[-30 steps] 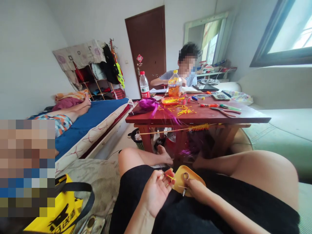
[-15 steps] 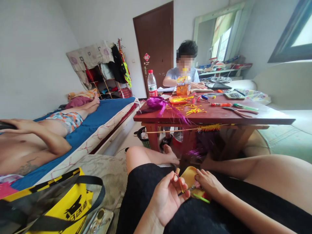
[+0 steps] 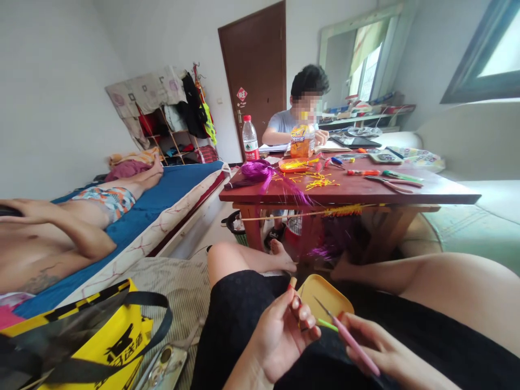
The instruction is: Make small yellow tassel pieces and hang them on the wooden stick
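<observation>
Pointing up and leftward, a pink-handled tool (image 3: 357,346) with a fine metal tip is grasped in the right hand (image 3: 376,336); its tip is seen against the yellow tray (image 3: 314,287) on the lap. Right fingertips partly covered by the handle. By the left hand (image 3: 280,336), curled palm-up, a small, partly red piece (image 3: 291,288) is apparently pinched between thumb and fingers; most of it is masked by them, so its full shape cannot be told. Between the hands, a bright green stick (image 3: 327,324) is only partly exposed; whether it is touched by the left fingertips cannot be made out. The near side of the yellow tray is hidden by the hands.

Containers: on the red-brown table (image 3: 442,189), thin yellow pieces are held in an orange tray (image 3: 284,167), with more scattered just beside it. Behind, a red-capped water bottle (image 3: 251,141) and a bottle of orange drink (image 3: 301,143) are stood upright; the seated person (image 3: 280,124) is partly blocked by the latter. Under the table, pale crumpled waste is contained in a dark basket (image 3: 240,238). At lower left, a yellow bag (image 3: 130,325) is cut off by the frame, its interior too dark to read.
</observation>
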`<state>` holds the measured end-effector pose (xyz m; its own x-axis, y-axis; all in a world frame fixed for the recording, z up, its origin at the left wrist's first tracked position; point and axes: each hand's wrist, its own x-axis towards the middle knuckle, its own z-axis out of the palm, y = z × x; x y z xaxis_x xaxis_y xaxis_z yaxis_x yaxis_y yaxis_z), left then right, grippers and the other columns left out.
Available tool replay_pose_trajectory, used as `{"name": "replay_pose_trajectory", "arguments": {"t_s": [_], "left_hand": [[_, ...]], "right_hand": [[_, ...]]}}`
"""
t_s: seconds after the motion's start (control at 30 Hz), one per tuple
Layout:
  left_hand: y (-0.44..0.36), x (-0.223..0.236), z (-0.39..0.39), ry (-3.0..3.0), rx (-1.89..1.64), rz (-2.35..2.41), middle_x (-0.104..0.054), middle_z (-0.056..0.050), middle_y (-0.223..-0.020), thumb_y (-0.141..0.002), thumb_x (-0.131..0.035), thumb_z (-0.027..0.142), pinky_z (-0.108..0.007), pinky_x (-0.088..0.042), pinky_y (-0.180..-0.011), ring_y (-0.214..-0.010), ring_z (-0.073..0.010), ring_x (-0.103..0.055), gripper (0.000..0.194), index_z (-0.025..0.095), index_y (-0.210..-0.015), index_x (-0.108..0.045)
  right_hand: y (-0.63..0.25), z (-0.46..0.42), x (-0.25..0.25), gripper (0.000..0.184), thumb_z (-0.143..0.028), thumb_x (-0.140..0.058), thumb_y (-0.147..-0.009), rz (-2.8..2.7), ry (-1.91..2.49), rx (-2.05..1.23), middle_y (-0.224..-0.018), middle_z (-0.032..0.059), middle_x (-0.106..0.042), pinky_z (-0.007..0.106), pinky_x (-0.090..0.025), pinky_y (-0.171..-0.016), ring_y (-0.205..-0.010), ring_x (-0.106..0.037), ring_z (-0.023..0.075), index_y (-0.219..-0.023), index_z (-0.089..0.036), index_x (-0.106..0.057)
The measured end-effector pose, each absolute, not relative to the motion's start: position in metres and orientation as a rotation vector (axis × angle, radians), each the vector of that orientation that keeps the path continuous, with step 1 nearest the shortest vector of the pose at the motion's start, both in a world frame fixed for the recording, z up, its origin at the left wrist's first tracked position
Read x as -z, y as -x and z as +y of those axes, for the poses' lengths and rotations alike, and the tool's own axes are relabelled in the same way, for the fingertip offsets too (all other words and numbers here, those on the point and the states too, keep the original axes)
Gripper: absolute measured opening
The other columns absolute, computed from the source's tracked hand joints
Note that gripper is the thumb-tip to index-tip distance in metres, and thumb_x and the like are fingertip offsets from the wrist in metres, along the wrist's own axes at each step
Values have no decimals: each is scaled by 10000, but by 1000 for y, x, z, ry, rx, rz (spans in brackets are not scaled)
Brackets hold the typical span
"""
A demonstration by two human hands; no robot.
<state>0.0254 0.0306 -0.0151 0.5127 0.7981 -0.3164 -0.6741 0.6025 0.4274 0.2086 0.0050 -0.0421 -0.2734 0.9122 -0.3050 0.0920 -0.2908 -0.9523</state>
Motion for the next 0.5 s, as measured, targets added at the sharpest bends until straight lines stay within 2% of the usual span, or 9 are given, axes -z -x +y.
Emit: {"name": "replay_pose_trajectory", "arguments": {"t_s": [0.07, 0.23, 0.5], "left_hand": [[-26, 15, 31, -267, -891, 511, -443, 38, -532, -771, -603, 312, -251, -420, -632, -534, -85, -468, 274, 146, -595, -474], [-28, 21, 30, -252, -872, 532, -471, 30, -506, -756, -612, 271, -250, -427, -618, -510, -88, -483, 248, 137, -580, -499], [-28, 28, 29, -271, -871, 586, -505, 13, -492, -773, -574, 257, -254, -433, -588, -502, -103, -505, 232, 134, -585, -513]], "right_hand": [[-199, 0, 44, 254, -405, -639, -583, -1241, 1323, -1686, -656, -31, -512, 223, -368, -558, -609, -460, 136, -700, -191, -564], [-192, 0, 33, 255, -382, -647, -563, -1197, 1376, -1698, -792, 6, -576, 273, -391, -739, -840, -497, 220, -733, -200, -594], [-182, -2, 20, 282, -453, -632, -585, -1168, 1316, -1726, -771, 3, -585, 285, -374, -749, -820, -490, 218, -710, -201, -613]]}}
